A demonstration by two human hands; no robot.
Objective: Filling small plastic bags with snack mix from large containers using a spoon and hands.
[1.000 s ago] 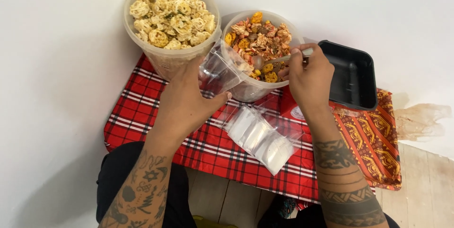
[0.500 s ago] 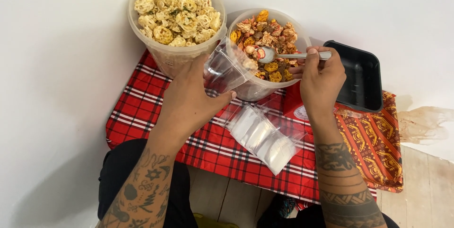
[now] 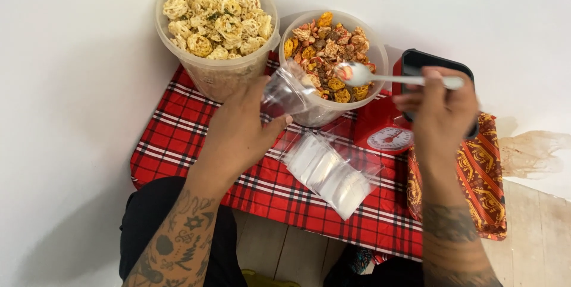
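A home snack-packing spot: a low table [image 3: 178,138] in red plaid cloth against a plain white wall [image 3: 71,55], wooden floorboards [image 3: 535,233], snack tubs [image 3: 217,76] and a small scale [image 3: 389,138].

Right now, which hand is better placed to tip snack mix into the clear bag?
Right. The right hand holds the white spoon, its bowl over the mixed snack tub. The left hand is occupied holding the clear bag beside that tub.
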